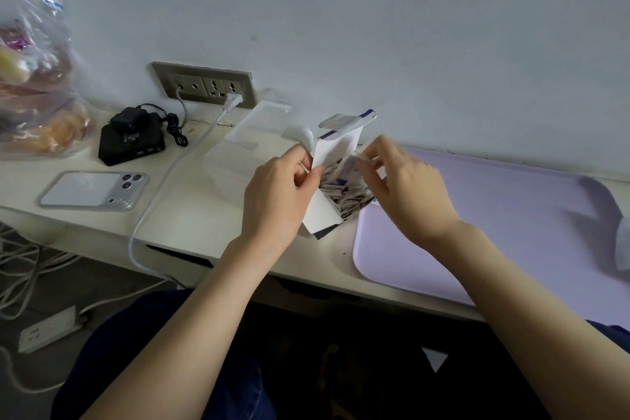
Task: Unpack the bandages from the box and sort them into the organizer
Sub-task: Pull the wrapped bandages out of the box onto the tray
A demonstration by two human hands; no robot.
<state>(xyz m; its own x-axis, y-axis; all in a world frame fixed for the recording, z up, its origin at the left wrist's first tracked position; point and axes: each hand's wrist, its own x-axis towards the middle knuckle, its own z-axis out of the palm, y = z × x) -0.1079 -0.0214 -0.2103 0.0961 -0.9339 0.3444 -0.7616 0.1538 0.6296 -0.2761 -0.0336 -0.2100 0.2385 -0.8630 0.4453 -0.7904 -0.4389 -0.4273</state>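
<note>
Hands both at frame centre, at the box. Left hand (283,187) grips the left wall of the open white box (322,211), fingers curled round its edge; the top flap stands up. Right hand (405,187), slightly blurred, pinches one wrapped bandage (349,167) between thumb and fingertips just above the box mouth. More bandages (344,196) lie packed inside the box. Box is tilted, lower corner on the pale surface (191,215), at the left edge of a lilac tray (477,232). Clear organizer (235,153) sits just left of the box, toward the wall, lid open; compartments not readable. Left of frame: phone (92,189) face down, black device (131,143), wall socket (204,83) with a white cable (153,201) plugged in.
</note>
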